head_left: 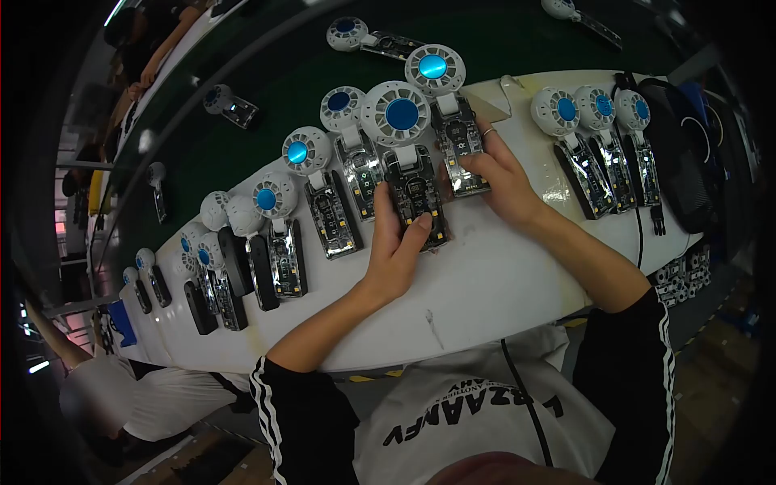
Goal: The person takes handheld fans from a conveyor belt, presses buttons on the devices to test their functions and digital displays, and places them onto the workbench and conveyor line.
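Two hands work here: your left hand pinches the middle fan, and beside that fan your right hand grips another fan.

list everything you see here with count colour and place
small handheld fans with round white heads, blue centres and clear bodies: about a dozen or more, laid in a row along the white table
fan under the left hand: one, white head, dark clear body, middle of the table
fan under the right hand: one, same kind, just right of it
fans on the green belt: at least four, spread out, behind the table
white table: one, curved across the middle
green conveyor belt: one, dark green, behind the table
black bag: one, far right edge of the table
black cable: one, hanging over the white shirt
co-worker: one, in white, lower left
left hand: grips its fan's body
right hand: rests on its fan's body
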{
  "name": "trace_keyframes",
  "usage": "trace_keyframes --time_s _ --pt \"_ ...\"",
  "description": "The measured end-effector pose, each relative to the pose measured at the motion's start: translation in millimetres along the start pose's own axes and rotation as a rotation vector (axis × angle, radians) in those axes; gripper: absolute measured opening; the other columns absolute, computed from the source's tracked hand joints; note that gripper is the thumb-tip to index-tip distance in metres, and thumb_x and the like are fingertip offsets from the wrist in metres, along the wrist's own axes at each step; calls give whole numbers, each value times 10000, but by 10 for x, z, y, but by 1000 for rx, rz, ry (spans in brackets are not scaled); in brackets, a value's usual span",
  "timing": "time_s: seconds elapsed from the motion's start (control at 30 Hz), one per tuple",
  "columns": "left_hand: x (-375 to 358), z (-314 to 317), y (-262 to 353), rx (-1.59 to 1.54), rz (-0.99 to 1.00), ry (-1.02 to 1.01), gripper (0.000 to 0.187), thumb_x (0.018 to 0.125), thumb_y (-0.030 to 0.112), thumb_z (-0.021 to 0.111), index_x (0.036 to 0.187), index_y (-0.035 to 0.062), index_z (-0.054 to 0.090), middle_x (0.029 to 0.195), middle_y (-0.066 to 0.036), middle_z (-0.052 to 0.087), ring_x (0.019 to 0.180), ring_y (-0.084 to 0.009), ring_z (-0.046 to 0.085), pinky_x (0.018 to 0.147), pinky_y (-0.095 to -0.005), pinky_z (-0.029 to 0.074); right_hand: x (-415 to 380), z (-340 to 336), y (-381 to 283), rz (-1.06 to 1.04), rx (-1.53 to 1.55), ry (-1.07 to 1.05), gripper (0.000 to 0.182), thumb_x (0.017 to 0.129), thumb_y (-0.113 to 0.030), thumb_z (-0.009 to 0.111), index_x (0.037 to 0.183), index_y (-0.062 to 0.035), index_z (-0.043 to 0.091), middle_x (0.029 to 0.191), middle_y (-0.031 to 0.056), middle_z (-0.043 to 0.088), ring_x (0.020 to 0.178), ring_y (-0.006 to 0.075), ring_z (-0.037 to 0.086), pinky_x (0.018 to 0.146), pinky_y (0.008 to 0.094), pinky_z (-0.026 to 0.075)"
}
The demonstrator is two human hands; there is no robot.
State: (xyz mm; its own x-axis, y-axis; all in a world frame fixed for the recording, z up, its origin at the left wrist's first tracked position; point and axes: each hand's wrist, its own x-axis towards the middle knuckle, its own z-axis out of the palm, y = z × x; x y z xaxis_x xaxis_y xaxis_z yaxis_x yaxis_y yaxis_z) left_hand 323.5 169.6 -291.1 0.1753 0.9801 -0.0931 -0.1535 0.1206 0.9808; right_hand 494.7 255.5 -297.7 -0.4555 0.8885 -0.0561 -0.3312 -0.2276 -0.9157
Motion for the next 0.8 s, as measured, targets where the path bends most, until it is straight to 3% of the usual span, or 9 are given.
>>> trace_keyframes --time_s 0.27,0.33,0.43,0.57,0.63,0.8 --pt "2 12 -24 39 23 9 579 902 86 449 1335 -56 92 1123 -98 422 955 -127 430 822 -250 403 -9 4 -15 -5 -18 -28 606 833 -43 408 1394 -63 179 1104 108 528 886 176 582 736 329 513" --pt "-14 26 -2 37 17 9 573 901 81 449 1331 -56 96 1118 -95 421 953 -123 427 817 -247 403 -12 31 -15 -41 -12 3 546 834 -79 447 1340 -7 255 1061 51 493 941 103 487 826 258 428" --pt "5 45 30 38 31 25 549 900 83 449 1321 -46 120 1094 -88 433 926 -114 433 796 -243 411 2 -4 -17 3 -17 -16 614 833 -51 412 1397 -49 171 1124 108 519 930 171 570 767 315 504" --pt "11 31 47 0 2 2 525 901 85 449 1311 -35 143 1080 -83 443 907 -107 440 777 -243 418 -13 37 -47 15 -42 -3 627 831 -52 412 1404 -44 156 1130 110 515 933 174 569 773 314 501" --pt "13 38 33 -5 24 13 513 903 86 448 1306 -30 153 1067 -77 451 896 -107 448 765 -245 424 -24 56 -51 -15 -7 3 518 833 -84 449 1319 -13 285 1079 55 486 979 112 463 876 270 392" --pt "20 57 34 -11 31 20 492 907 87 445 1296 -21 163 1050 -75 458 881 -106 452 753 -243 428 -20 24 -28 -3 -4 -13 515 834 -86 450 1316 -11 285 1091 63 485 988 119 464 882 272 388"
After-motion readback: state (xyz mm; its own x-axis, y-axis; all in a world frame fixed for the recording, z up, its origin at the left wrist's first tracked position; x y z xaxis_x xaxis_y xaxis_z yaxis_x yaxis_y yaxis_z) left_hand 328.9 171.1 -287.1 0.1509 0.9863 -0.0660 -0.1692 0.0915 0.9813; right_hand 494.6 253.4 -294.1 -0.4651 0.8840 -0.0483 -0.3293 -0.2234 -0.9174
